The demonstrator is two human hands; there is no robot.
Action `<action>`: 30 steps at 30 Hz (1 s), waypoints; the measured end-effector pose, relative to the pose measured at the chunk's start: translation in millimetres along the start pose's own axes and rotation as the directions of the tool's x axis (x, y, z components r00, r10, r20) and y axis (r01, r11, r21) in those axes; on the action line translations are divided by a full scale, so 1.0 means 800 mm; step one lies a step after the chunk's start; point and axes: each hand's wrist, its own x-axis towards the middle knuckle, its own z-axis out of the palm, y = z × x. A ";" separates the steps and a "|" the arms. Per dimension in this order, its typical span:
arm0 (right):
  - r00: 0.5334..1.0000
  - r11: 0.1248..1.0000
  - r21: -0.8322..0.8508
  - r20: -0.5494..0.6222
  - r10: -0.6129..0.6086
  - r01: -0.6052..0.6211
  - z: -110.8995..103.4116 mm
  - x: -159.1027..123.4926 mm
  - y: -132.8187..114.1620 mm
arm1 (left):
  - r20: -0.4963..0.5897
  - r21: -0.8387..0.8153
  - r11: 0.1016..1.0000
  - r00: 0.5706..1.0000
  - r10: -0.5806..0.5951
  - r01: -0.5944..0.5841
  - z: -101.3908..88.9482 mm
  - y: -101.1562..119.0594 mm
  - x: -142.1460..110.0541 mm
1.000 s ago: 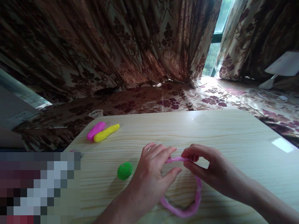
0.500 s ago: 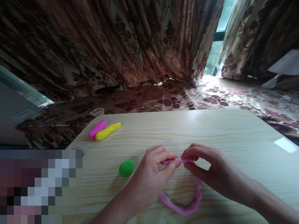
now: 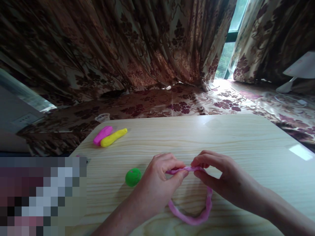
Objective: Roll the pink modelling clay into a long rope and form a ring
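A light pink strand of modelling clay (image 3: 194,220) forms a rounded loop above the wood-grain table (image 3: 228,137), its lower curve hanging toward me. My left hand (image 3: 164,182) pinches the strand's upper stretch between thumb and fingers. Close beside it, my right hand (image 3: 216,168) pinches the same stretch, with a short bit of clay showing between the two pinches. Part of the loop's left side is hidden behind my left hand. Just left of that hand lies a green ball of clay (image 3: 133,177).
At the table's far left, a bright pink clay roll (image 3: 103,135) lies against a yellow clay roll (image 3: 114,137). Behind the table spread a patterned cloth (image 3: 180,107) and long curtains (image 3: 147,46). A white lamp (image 3: 300,67) stands at the right. The lower left is pixelated.
My left hand has shifted very slightly left, and a little more pink strand shows between my hands. Both pinches hold as before; the other clay pieces stay put.
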 end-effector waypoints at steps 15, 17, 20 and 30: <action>0.998 1.000 0.009 -0.051 -0.021 0.022 0.000 -0.001 0.002 | 0.114 0.033 0.999 0.993 0.026 -0.030 -0.018 0.005 -0.001; 0.999 1.000 0.008 -0.030 -0.022 0.022 0.000 -0.001 0.002 | 0.116 0.052 0.998 0.993 0.037 -0.043 -0.018 0.004 -0.002; 0.999 1.000 -0.011 -0.033 -0.028 0.027 -0.001 -0.001 0.003 | 0.091 0.090 0.994 0.995 0.049 -0.057 -0.014 0.001 -0.005; 0.999 0.998 -0.050 -0.037 -0.034 0.032 0.000 -0.001 0.006 | -0.019 0.230 0.950 0.975 0.219 -0.209 -0.004 -0.003 0.000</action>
